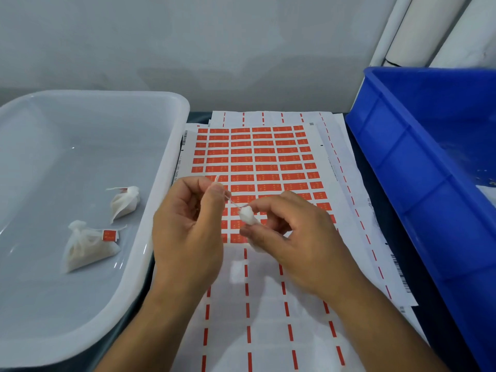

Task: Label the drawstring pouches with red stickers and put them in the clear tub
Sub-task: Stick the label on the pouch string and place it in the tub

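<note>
Over the sticker sheet (pixel 257 157), mid-table, both hands work one small white drawstring pouch (pixel 248 215). Right hand (pixel 295 237) grip: thumb and fingers curled round the pouch body, gathered neck poking up out of the pinch. Left hand (pixel 188 232) grip: thumb and forefinger pinched on the drawstring (pixel 233 202), which runs taut from the pouch neck up-left to the fingertips, loose end sticking up past them. Can't tell if this pouch has a sticker on it; most of it is hidden by the fingers.

Sheet: grid of red stickers on the upper part; near part is bare backing with only red dashed lines. More sheets stacked under it, fanned to the right.

Clear tub (pixel 166 183) sits on the table to the left, just beside the sheets. Two pouches lie on its floor, near each other but apart: near pouch (pixel 86 248) on its side with a red sticker (pixel 109 234) on its string end; far pouch (pixel 126 202) also on its side, a bit of red visible at its neck.

Blue crate (pixel 402 162) at right, tilted toward the person, its edge over the sheet stack's right side. Contents mostly out of view. White rolls (pixel 429 28) lean on the wall behind it.
</note>
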`<state>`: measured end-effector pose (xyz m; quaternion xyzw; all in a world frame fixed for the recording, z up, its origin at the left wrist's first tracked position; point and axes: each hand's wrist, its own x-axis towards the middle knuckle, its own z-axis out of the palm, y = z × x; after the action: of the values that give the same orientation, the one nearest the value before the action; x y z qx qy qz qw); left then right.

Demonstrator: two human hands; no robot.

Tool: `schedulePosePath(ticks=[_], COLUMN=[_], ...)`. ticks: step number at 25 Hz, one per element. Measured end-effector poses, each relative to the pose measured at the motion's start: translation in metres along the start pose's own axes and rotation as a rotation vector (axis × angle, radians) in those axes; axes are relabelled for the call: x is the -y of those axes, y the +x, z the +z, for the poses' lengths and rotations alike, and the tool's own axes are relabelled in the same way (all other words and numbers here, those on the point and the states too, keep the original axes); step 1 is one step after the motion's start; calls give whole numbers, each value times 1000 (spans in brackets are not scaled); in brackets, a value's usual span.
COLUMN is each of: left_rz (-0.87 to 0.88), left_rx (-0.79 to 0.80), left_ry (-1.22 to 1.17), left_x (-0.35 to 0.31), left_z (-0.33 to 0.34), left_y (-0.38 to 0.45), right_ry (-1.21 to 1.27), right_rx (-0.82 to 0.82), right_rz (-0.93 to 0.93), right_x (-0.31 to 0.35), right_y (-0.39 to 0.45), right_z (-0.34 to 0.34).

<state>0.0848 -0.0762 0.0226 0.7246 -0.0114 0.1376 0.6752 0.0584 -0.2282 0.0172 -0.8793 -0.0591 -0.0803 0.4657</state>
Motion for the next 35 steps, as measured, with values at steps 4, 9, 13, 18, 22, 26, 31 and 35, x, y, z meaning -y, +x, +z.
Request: schedulePosePath(ticks=[4,9,13,18,22,26,31,35], left_rz=[-34,-66,-100,-115,-87,-38,84,60], left_rx=[35,109,133,77,46,5,-45,34], left_ry=[9,-27,-25,11,12,36,69,111], left_x=[5,10,10,11,11,7,5,8], left_z=[2,5,6,6,3,4,6,6], left_y=[-1,-2,-2,0,2,3,0,2], right_ry=[-97,-131,-75,-408,-340,-161,113,2], right_rx=[6,158,-52,-162,-181,-235,-95,8], right_rz=[-11,62,221,486,505,501,630,574], right_x=[-8,-12,-20,-48,-53,-54,-43,-31], right_y=[-1,-1,6,9,3,3,-2,-5], right_z=[1,-7,-43,-71,-68,-74,-82,-87])
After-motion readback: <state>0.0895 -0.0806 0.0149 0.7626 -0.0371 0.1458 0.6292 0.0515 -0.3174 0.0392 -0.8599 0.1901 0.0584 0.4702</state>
